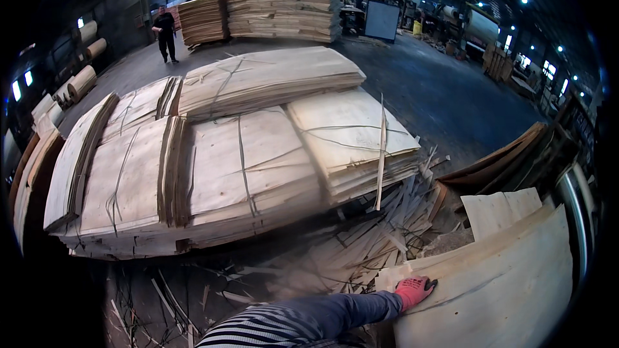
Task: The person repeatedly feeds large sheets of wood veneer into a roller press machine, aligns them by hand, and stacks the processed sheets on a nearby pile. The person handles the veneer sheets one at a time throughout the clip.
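Pale, thin wood veneer sheet (503,283), large and slightly bowed, lying at about four o'clock in the head view, long axis running from lower left up toward two o'clock, smooth matt face with a faint grain line across it. Resting flat on its near left edge, one hand in a red knitted glove (414,290), fingers spread and pressed down on the sheet rather than curled round it, so nothing clasped, only touched; arm in a grey sleeve over a striped cuff coming in from six o'clock, looking like the right, though not certain which. Other hand out of sight. Bulk of the sheet spreading to three o'clock of the glove, away from the body. Just beyond, at two o'clock, smaller pale offcut panels (500,209) standing on edge. Between hand and stacks, at twelve o'clock of the glove, a loose heap of splintered veneer strips (380,238), thin, ragged, criss-crossed. Farther off at ten o'clock, broad bundles of stacked veneer sheets (213,167), tied with cord, edges layered and wavy, one narrow strip leaning upright against them. Dark concrete floor (445,90) beyond; a person in dark clothes (166,33) well apart at eleven o'clock, near taller stacks
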The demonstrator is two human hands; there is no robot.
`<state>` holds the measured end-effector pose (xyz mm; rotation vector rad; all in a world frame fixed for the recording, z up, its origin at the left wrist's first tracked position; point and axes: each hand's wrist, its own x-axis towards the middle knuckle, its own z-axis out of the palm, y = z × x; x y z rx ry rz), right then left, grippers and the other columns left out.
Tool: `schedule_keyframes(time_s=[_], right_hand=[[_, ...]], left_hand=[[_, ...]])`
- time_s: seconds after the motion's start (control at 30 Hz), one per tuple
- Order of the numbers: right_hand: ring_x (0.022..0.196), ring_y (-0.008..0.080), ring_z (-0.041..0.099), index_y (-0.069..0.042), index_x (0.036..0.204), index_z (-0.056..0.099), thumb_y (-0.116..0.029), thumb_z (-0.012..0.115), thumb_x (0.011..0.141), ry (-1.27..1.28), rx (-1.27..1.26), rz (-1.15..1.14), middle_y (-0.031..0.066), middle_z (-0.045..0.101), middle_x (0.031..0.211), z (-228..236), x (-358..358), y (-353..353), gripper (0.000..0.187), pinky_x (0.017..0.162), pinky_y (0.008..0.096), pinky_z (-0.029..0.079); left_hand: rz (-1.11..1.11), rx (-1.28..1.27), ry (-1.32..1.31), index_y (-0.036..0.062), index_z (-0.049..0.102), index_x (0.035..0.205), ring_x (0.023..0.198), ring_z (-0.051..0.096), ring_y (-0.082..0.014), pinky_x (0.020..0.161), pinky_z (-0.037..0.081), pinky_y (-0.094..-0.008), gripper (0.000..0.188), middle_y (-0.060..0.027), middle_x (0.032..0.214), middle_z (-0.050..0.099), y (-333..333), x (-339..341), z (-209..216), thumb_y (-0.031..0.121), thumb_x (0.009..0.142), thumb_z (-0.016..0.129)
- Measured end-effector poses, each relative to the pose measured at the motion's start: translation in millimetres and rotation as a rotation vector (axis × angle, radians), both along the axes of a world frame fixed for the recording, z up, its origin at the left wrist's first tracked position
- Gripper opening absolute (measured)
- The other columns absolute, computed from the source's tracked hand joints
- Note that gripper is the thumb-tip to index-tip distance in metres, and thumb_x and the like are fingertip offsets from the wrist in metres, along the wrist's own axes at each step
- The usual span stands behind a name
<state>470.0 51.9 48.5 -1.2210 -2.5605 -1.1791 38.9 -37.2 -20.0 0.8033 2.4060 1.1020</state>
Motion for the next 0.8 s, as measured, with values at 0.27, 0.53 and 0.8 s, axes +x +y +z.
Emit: schedule_keyframes(time_s=[0.27, 0.53, 0.8], right_hand=[[0.121, 0.0374, 0.027, 0.003, 0.126, 0.032, -0.033, 0.055, 0.077, 0.444, -0.512, -0.080, 0.0242, 0.030, 0.130, -11.7, -99.8, -94.0, 0.065, 0.098, 0.0484, 0.020], [0.126, 0.0419, 0.015, 0.005, 0.130, 0.021, -0.025, 0.067, 0.065, 0.477, -0.689, -0.164, 0.0265, 0.019, 0.135, -43.8, -57.1, -96.5, 0.085, 0.105, 0.0481, 0.010], [0.122, 0.0330, 0.033, 0.001, 0.124, 0.038, -0.002, 0.059, 0.066, 0.853, -0.266, -0.223, 0.0199, 0.035, 0.130, 12.0, -5.8, -120.9, 0.061, 0.101, 0.0396, 0.026]], left_hand=[[-0.219, 0.189, -0.228, 0.0050, 0.058, 0.081, 0.076, 0.058, -0.0309, 0.066, 0.044, -0.0398, 0.040, -0.0184, 0.080, 0.060, 12.7, -7.2, -13.4, 0.042, 0.083, 0.044], [-0.770, -0.081, -0.562, 0.0070, 0.059, 0.103, 0.052, 0.044, -0.0063, 0.049, 0.039, -0.0212, 0.035, -0.0002, 0.074, 0.054, -9.1, -72.1, 138.7, 0.034, 0.082, 0.054], [-0.914, 0.473, -0.469, 0.0060, 0.056, 0.083, 0.058, 0.046, -0.0114, 0.052, 0.037, -0.0235, 0.031, -0.0033, 0.067, 0.048, 1.9, -32.8, 240.8, 0.036, 0.078, 0.055]])
